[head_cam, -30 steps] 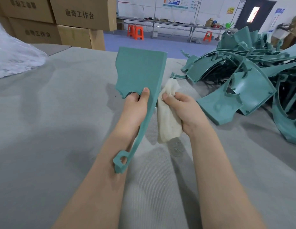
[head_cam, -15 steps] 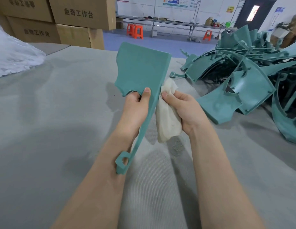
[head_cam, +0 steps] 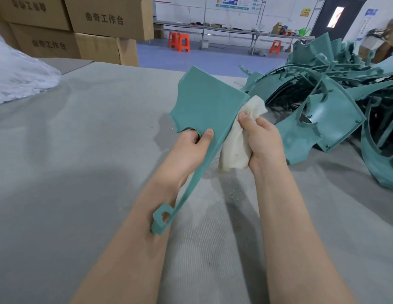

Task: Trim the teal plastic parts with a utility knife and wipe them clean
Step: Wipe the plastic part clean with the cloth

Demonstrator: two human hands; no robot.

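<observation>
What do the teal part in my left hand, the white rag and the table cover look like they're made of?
Teal part: likely rigid moulded plastic, smooth satin face, thin even edge, moulded loop at its tail. White rag: soft fuzzy cloth, perhaps cotton; it bunches in the right hand. Table cover: grey felt-like or carpet-like fabric, matt, with fine ribs near the camera.

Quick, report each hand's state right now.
Left hand: grips the teal part.
Right hand: holds the cloth at the part's edge.
</observation>
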